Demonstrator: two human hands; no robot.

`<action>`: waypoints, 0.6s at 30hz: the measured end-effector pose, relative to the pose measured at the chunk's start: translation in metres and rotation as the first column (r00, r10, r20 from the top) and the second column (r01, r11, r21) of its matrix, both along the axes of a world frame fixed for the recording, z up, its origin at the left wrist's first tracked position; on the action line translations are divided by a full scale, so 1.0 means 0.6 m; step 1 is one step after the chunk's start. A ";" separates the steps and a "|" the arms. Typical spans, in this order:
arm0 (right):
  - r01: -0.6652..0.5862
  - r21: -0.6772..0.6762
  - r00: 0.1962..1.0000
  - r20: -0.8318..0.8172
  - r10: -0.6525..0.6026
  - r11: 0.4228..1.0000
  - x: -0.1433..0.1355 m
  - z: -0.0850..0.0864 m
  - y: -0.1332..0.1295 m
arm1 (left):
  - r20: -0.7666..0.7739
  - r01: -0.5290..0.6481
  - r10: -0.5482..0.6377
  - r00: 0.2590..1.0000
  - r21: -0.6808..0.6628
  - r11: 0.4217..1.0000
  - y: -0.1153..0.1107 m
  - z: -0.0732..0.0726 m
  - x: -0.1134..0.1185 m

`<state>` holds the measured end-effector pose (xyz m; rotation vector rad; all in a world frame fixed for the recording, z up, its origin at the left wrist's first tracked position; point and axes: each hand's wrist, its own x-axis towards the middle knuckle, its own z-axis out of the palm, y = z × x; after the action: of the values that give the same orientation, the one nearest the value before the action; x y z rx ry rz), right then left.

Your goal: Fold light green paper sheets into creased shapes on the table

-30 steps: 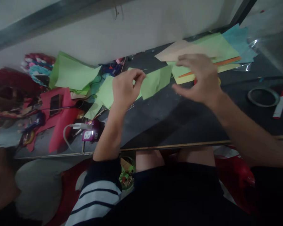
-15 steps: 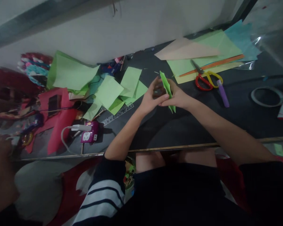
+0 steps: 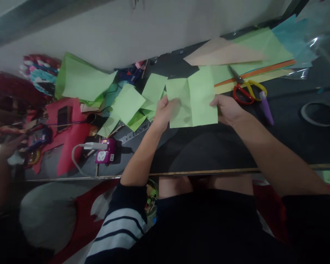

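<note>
While both hands are raised above a dark table (image 3: 209, 154), they hold one light green square of paper (image 3: 192, 99) spread open between them, a crease running down its middle. The left hand (image 3: 162, 112) grips the sheet's left edge, fingers closed on the paper with the thumb on the near face. The right hand (image 3: 228, 110) grips the right edge in the same way, thumb on top and fingers curled behind. The two hands are well apart, one at each side of the sheet, which is lifted slightly above the table near its far middle. To the left of the sheet lies a loose pile of smaller green paper squares (image 3: 129, 104), some overlapping, and part of a ruler (image 3: 133, 132) shows under them. Farther left sits a larger folded green sheet (image 3: 82, 80) against the wall, red paper (image 3: 71, 135), and a small purple device (image 3: 106, 154) with a white cable plugged into it. Behind the held sheet, toward the right, a stack of large sheets (image 3: 253, 51) in tan, green, orange and blue lies flat. Red and yellow scissors (image 3: 246, 90) rest on that stack's near edge, just beside a purple tube (image 3: 266, 108). A roll of tape (image 3: 320, 113) lies farther right on the table. At the far left edge, another person's arm (image 3: 0, 172) is in view, blurred.
</note>
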<state>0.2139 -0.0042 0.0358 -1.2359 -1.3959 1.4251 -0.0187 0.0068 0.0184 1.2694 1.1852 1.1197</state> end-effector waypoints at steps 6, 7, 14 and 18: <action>0.186 -0.132 0.974 -0.103 -0.201 0.974 -0.006 0.019 0.000 | 0.139 -0.044 0.038 0.990 0.043 0.998 -0.011 0.034 -0.016; 0.194 -0.109 0.972 -0.109 -0.206 0.975 -0.008 0.019 0.000 | 0.159 -0.045 0.038 0.986 0.037 0.998 -0.014 0.040 -0.016; 0.307 0.355 0.944 0.002 -0.329 0.883 0.023 -0.007 -0.003 | 0.113 -0.040 0.044 0.993 -0.040 0.998 -0.014 0.028 -0.012; -0.136 0.839 0.844 0.376 -0.382 0.527 0.064 -0.021 -0.035 | 0.038 0.052 -0.052 0.998 0.007 0.999 -0.016 -0.008 -0.016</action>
<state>0.2525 -0.0252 0.0232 -1.0118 -1.9623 0.1045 -0.0281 -0.0028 0.0137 1.2708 1.1153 1.1054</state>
